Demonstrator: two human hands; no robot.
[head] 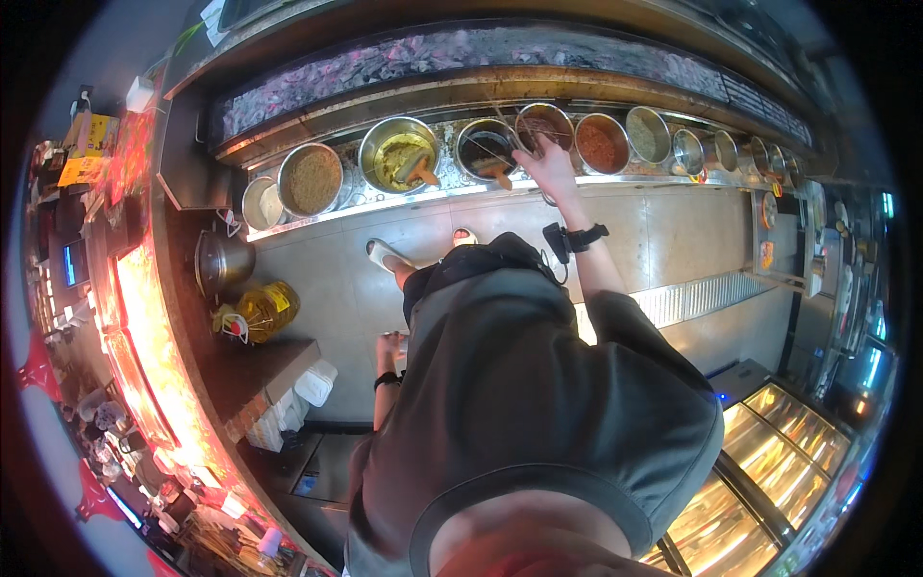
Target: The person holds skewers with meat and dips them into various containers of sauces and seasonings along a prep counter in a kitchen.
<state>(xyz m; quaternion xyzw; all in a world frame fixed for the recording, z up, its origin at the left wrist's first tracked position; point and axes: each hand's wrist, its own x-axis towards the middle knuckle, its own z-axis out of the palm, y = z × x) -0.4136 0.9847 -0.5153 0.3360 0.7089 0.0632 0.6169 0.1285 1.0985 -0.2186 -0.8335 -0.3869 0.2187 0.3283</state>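
Note:
My right hand point(546, 167) reaches over the row of seasoning pots, fingers bent at the rim of a steel pot of dark reddish-brown seasoning point(546, 121). Several thin skewers point(490, 150) appear to run from its fingers across the neighbouring pot of dark sauce point(484, 137); their tips are too fine to make out. A brush with a wooden handle point(496, 170) rests in that sauce. To the right stands a pot of red chilli seasoning point(603, 144). My left hand point(390, 348) hangs low beside my body, partly hidden; its grip is unclear.
Beyond the pots runs a long charcoal grill point(433, 58) with greyish coals. Leftward are a pot of yellow sauce with a brush point(398, 153) and a pot of brown powder point(310, 180). An oil jug point(268, 311) and a lidded steel pot point(222, 261) stand on the floor.

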